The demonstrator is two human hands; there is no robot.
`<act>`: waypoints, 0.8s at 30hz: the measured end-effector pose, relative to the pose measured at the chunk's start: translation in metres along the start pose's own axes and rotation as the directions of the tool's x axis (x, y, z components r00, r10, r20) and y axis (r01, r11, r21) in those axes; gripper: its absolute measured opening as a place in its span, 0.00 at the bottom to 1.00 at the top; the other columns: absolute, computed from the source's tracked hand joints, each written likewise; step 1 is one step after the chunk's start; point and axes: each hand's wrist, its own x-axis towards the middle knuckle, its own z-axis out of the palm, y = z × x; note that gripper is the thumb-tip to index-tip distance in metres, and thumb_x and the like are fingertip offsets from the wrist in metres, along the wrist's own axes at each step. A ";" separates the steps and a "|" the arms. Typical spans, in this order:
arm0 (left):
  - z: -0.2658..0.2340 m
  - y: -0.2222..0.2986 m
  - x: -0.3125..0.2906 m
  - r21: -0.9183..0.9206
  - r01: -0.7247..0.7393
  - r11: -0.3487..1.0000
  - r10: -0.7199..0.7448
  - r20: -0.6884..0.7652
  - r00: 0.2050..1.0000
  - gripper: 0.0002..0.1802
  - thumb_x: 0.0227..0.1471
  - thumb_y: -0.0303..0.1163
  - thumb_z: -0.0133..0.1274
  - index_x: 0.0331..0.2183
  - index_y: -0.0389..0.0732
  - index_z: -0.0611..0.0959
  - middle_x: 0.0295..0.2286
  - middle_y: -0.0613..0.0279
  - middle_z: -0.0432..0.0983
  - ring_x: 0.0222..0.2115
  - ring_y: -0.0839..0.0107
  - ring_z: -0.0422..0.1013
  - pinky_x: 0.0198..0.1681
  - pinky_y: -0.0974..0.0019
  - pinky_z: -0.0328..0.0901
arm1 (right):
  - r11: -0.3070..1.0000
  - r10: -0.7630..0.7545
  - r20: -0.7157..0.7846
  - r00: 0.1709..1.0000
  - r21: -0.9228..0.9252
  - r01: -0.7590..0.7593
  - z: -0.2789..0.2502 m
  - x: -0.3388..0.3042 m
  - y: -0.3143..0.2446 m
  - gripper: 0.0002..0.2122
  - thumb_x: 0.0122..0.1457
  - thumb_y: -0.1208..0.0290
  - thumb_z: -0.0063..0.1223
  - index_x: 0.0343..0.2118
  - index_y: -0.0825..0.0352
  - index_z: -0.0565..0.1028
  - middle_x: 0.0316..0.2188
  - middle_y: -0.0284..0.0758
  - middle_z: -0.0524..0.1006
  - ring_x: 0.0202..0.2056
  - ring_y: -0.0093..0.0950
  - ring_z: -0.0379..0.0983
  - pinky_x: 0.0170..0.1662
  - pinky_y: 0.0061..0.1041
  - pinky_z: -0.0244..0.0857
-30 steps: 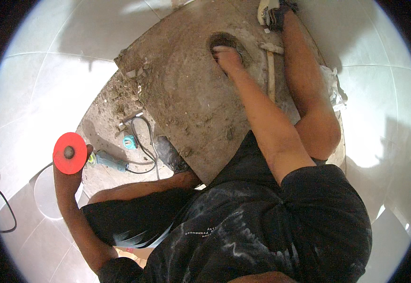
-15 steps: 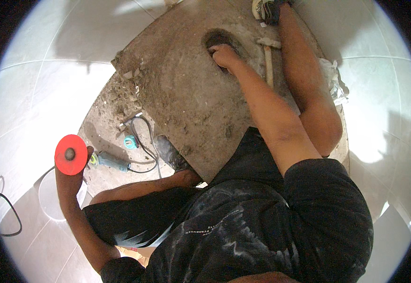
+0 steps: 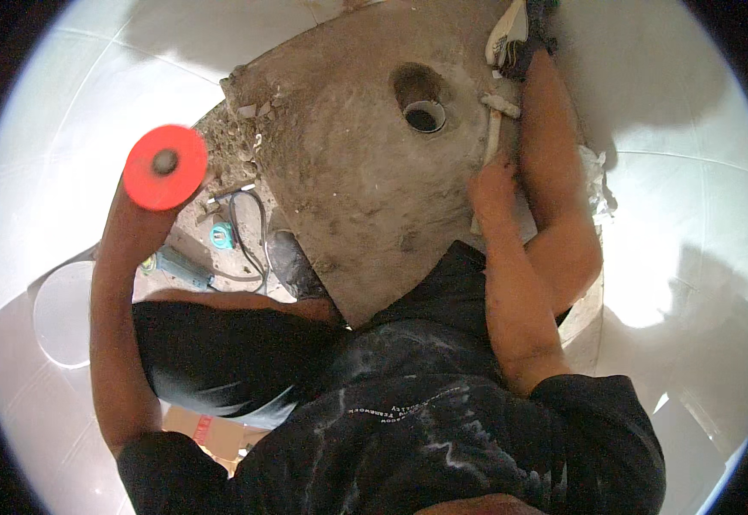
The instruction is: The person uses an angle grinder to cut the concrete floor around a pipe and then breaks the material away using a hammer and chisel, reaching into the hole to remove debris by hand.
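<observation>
The left hand (image 3: 152, 211) is clutching a red-guarded tool (image 3: 166, 166); the right hand (image 3: 494, 187) is gripping a hammer (image 3: 494, 130)!

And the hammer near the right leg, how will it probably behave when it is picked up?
The hammer will probably feel head-heavy, because its thick head sits at one end of a slim handle. It should stay stiff, since the handle looks straight. If gripped far from the head, it may tip head-down.

Black short-sleeved T-shirt (image 3: 365, 446), smeared pale, with small white lettering (image 3: 391, 408); black shorts (image 3: 228, 343); pale shoe (image 3: 502, 36) with dark trim.
</observation>
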 end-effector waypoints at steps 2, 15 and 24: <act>0.003 0.007 0.008 -0.018 -0.038 0.999 0.038 -0.010 0.999 0.22 0.50 0.35 0.63 0.44 0.35 0.78 0.41 0.52 0.78 0.44 0.60 0.74 0.50 0.62 0.65 | 0.999 -0.038 0.117 0.992 -0.032 0.042 0.011 0.011 0.013 0.25 0.51 0.71 0.60 0.50 0.76 0.66 0.44 0.52 0.71 0.49 0.48 0.70 0.50 0.42 0.68; 0.015 0.012 0.025 0.098 -0.356 0.930 0.365 -0.111 0.924 0.16 0.47 0.31 0.62 0.38 0.34 0.80 0.34 0.49 0.79 0.38 0.54 0.75 0.45 0.59 0.68 | 0.864 -0.490 0.119 0.864 0.199 0.463 -0.052 -0.010 -0.039 0.23 0.67 0.54 0.39 0.39 0.76 0.70 0.26 0.58 0.75 0.34 0.59 0.73 0.39 0.51 0.65; 0.000 0.012 0.026 -0.028 -0.214 0.977 0.215 0.073 0.974 0.23 0.48 0.35 0.62 0.46 0.36 0.77 0.44 0.48 0.75 0.47 0.53 0.70 0.54 0.58 0.64 | 0.748 -0.580 0.314 0.752 -0.161 0.644 -0.049 0.060 -0.029 0.27 0.66 0.49 0.36 0.36 0.75 0.76 0.27 0.58 0.76 0.33 0.57 0.75 0.37 0.51 0.68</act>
